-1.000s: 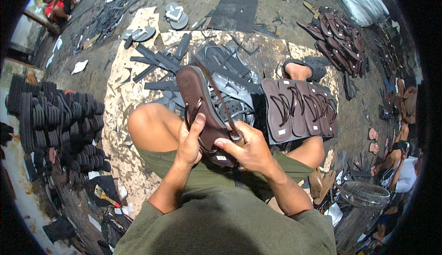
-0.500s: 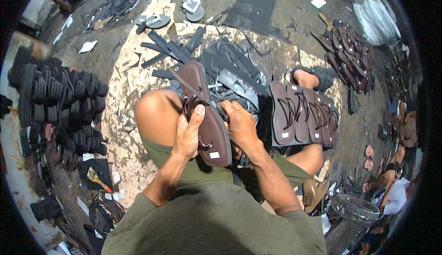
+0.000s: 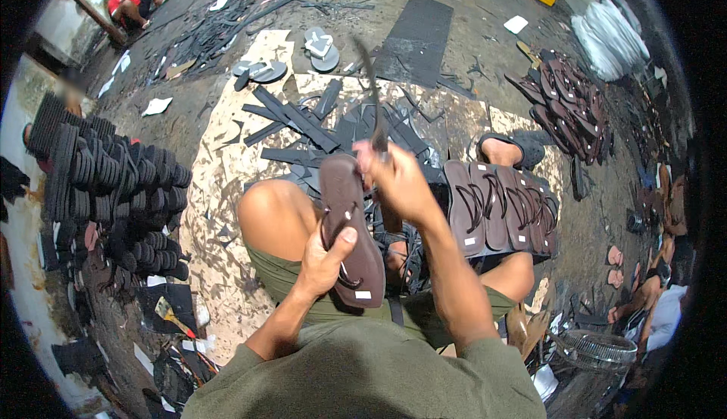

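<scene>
Upward and toward the sandal's far end has come the right hand [image 3: 397, 180], which half a second ago was beside the middle of the brown thong sandal [image 3: 356, 249]; the thin-bladed knife [image 3: 369, 78], then slanting across the insole, now points up and away from the body. Motion blur softens the right hand, closed around the knife's grip; whether its fingers touch the sandal I cannot tell. The left hand [image 3: 326, 264] grips the sandal's left edge, thumb on top near the strap; the sandal is held over the lap, its end with the white sticker [image 3: 363, 295] nearest the body. Beyond it black rubber strips [image 3: 291, 120] lie on a patterned sheet [image 3: 216, 192]; to the right, more brown sandals [image 3: 488, 211] stand in an overlapping row, close to the right knee [image 3: 509, 271].
</scene>
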Action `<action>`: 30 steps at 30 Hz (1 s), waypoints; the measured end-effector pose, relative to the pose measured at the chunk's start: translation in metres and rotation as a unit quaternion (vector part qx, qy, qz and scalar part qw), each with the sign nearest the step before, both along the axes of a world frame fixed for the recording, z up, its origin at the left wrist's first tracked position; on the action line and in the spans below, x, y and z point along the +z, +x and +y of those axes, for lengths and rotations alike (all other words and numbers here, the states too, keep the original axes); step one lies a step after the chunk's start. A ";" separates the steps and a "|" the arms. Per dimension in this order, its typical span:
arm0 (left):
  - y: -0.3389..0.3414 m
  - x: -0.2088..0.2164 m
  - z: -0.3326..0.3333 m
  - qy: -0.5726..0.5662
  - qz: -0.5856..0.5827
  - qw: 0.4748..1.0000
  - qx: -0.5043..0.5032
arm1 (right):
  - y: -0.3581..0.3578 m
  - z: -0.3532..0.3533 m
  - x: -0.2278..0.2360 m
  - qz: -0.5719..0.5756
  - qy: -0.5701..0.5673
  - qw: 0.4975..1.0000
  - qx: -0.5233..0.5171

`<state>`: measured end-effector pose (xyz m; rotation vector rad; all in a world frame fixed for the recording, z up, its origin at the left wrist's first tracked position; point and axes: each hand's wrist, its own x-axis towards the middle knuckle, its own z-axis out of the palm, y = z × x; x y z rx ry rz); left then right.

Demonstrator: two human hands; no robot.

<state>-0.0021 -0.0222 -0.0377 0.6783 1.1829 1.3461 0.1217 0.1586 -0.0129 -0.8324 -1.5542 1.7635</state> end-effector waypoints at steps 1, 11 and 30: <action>-0.001 0.001 0.004 0.033 0.058 0.997 -0.034 | 0.013 -0.023 0.008 -0.066 0.047 0.997 -0.017; -0.020 0.044 0.019 -0.031 0.058 0.997 -0.032 | 0.061 -0.108 -0.015 -0.177 0.206 0.962 -0.016; -0.024 0.046 -0.008 0.003 0.030 0.998 -0.063 | 0.051 -0.069 0.046 -0.302 0.351 0.869 0.177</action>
